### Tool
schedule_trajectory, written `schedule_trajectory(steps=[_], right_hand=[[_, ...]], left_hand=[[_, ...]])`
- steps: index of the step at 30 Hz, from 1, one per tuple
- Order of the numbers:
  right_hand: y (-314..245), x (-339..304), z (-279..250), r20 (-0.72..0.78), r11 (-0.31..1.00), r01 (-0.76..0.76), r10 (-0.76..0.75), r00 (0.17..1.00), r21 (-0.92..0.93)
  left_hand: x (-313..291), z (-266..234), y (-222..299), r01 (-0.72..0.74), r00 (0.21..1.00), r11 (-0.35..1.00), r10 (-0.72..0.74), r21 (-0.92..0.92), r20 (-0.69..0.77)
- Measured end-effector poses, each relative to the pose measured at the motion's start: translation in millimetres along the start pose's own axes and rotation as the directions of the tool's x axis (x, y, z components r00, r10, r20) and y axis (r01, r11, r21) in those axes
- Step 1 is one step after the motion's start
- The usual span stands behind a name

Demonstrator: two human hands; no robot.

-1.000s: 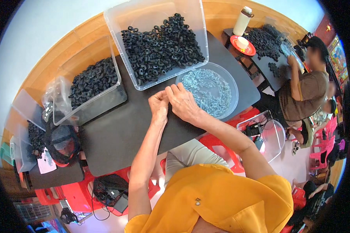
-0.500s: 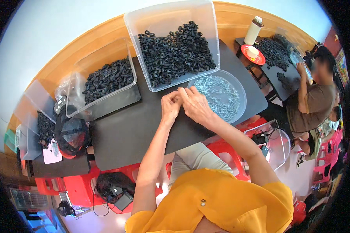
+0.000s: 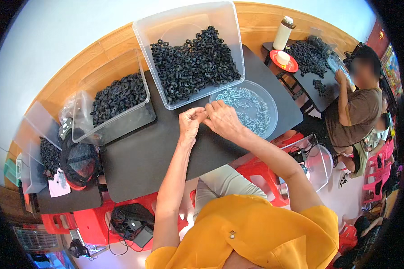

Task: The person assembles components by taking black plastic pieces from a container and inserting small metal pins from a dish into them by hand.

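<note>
My left hand (image 3: pixel 190 123) and my right hand (image 3: pixel 221 119) meet over the dark table (image 3: pixel 143 163), fingertips pinched together. Whatever sits between them is too small and too hidden to make out. Just beyond the hands stands a tall clear plastic bin (image 3: pixel 184 22), tilted toward me, with many small black ring-shaped parts (image 3: pixel 195 67) in it. Close to my right hand lies a round clear tub (image 3: pixel 274 117) holding small shiny spring-like pieces (image 3: pixel 244 105).
To the left, another clear bin (image 3: pixel 132 121) holds small black pieces (image 3: pixel 119 96). A black mesh-backed cap (image 3: pixel 80 159) lies farther left. Red stools (image 3: pixel 92 224) stand below the table. At right, a person (image 3: pixel 357 107) sits at another table with black parts (image 3: pixel 307 58) and a bottle (image 3: pixel 283 33).
The whole scene has shifted slightly left in view. My hands stay pinched together above the table, with only small finger movement. The person at right has lowered their hand a little.
</note>
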State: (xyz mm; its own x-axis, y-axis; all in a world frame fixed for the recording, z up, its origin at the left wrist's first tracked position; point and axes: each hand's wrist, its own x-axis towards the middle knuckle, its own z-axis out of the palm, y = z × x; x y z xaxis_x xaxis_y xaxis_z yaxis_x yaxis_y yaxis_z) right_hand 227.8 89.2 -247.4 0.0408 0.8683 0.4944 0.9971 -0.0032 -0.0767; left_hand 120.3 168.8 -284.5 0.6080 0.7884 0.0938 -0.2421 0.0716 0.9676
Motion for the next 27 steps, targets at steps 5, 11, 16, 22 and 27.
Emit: schedule_trajectory(steps=[5, 11, 16, 22, 27], right_hand=[[0, 1, -4, -0.003, 0.998, 0.060, -0.060, 0.998, 0.007], [4, 1, -16, 0.016, 0.999, 0.035, -0.035, 0.999, -0.021], [2, 2, -13, 0.039, 0.998, 0.058, -0.057, 0.998, -0.023], [2, 0, -11, 0.105, 0.998, 0.052, -0.047, 0.993, -0.041], [4, -6, -9, 0.134, 0.995, 0.068, -0.058, 0.989, -0.071]], left_hand=[[-2, -5, 1, 0.092, 0.996, 0.996, -0.092, -0.022, 0.004], [-2, -1, 2, 0.151, 0.985, 0.988, -0.152, 0.024, 0.086], [-1, -6, -2, 0.118, 0.987, 0.991, -0.125, 0.069, 0.102], [0, -6, -3, 0.103, 0.987, 0.992, -0.112, 0.080, 0.116], [-1, -2, -2, 0.139, 0.981, 0.987, -0.148, 0.078, 0.123]])
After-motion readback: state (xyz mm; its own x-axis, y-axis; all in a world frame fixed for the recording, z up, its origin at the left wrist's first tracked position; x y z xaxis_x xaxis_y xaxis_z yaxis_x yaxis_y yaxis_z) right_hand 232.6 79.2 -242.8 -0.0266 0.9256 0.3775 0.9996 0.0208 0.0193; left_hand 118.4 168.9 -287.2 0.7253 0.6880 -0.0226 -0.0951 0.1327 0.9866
